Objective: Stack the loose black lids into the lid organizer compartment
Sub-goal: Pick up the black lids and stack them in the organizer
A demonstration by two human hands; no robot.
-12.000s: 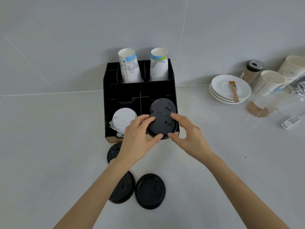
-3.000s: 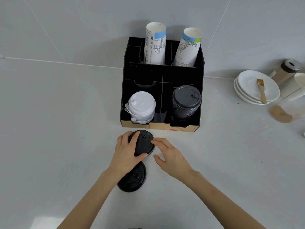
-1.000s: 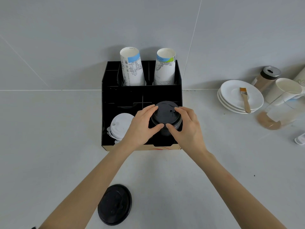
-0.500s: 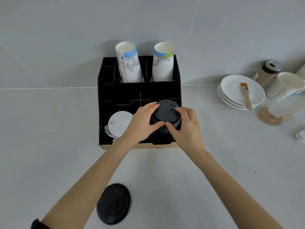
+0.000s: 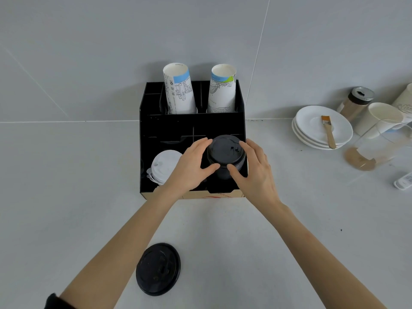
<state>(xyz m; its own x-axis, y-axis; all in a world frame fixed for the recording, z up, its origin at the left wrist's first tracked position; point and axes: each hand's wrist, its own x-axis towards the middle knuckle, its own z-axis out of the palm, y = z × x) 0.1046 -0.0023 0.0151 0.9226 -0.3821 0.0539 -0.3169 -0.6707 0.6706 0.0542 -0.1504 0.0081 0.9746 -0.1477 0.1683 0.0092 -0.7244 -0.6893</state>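
Black organizer (image 5: 191,123) sits at 12 o'clock on the grey counter (image 5: 66,186), backed against the wall. Front right compartment holds the stack of black lids (image 5: 225,156). Left hand (image 5: 189,167) cups the stack from 9 o'clock, thumb on its near edge, fingers curled over the top rim. Right hand (image 5: 256,172) mirrors this from 3 o'clock — thumb at the stack's near side, fingers along its far right edge. Both hands are in contact with the stack; how firm the grip is cannot be told.

Front left compartment: white lids (image 5: 165,167), partly hidden by the left wrist. Rear compartments: 2 stacks of paper cups (image 5: 179,92), upright, leaning slightly.

1 loose black lid (image 5: 158,268) lies flat on the counter at 6 o'clock, well apart from the organizer, just beside the left forearm.

At 2 o'clock — stacked white plates (image 5: 312,121) with a small brush (image 5: 328,131) lying on top; a jar (image 5: 356,102) and white cups (image 5: 381,118) beyond them.
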